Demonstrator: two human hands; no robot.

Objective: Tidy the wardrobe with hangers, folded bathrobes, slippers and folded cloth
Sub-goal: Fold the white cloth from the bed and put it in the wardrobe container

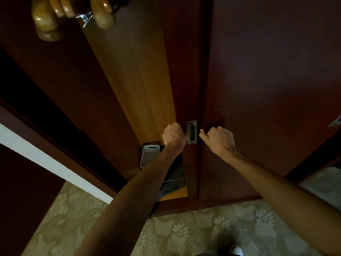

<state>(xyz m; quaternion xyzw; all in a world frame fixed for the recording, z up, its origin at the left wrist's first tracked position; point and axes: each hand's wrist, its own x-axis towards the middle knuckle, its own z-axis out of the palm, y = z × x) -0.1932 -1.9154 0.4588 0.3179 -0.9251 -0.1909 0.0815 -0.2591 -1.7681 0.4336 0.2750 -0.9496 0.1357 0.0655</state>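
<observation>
A dark wooden wardrobe stands in front of me with its sliding door (191, 71) partly open, leaving a gap on the left that shows the lit inner wall (136, 80). My left hand (173, 134) is closed on the door's edge next to the recessed metal handle (191, 132). My right hand (218, 140) is loosely curled against the right door panel (267, 89), fingers bent, holding nothing. Several wooden hangers (55, 17) hang at the top left inside the wardrobe. No bathrobes, slippers or folded cloth are visible.
A white rectangular object (149, 156) and a dark box (173, 178) sit low inside the wardrobe, partly hidden behind my left forearm. Floral carpet (184, 233) covers the floor. A white strip (46, 159) runs along the left. Another metal handle (336, 122) shows at the right edge.
</observation>
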